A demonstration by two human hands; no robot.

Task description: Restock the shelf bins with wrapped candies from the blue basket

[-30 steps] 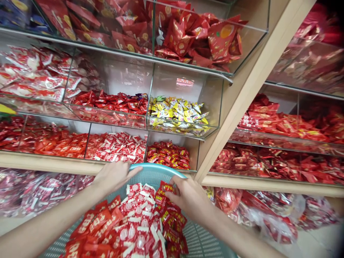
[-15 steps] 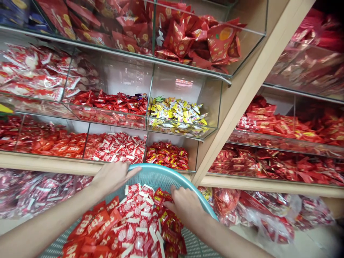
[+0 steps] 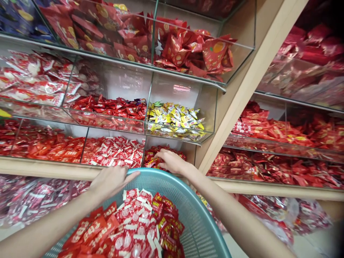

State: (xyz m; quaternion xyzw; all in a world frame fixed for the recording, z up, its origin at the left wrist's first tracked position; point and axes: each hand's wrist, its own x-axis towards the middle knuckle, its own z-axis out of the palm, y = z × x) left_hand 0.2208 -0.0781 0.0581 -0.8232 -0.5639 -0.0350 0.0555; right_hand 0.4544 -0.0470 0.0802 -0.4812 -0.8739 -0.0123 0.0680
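My left hand (image 3: 111, 179) is closed over the far rim of a teal plastic basket (image 3: 212, 229), thumb lying along the edge. Inside the basket are orange-red packets (image 3: 92, 229), red-and-white wrapped candies (image 3: 134, 215) and dark red candies with yellow print (image 3: 168, 222). Beyond the rim, my right hand (image 3: 170, 161) reaches into the lowest right compartment, over matching red-and-yellow candies (image 3: 152, 161). Its fingers are bent and apart, at the candies' surface, with nothing visible in them. Part of that pile is hidden behind the hand and rim.
Glass-fronted shelves hold red-and-white candies (image 3: 118, 150), yellow-and-white candies (image 3: 174, 116) and large red packets (image 3: 185, 50). A wooden upright (image 3: 242, 93) divides the shelves. Below the wooden ledge (image 3: 48, 170) lie bagged sweets (image 3: 45, 199).
My right hand has moved from the candies in the basket, over the rim, to the lowest right compartment. My left hand stays on the rim. The view has shifted slightly.
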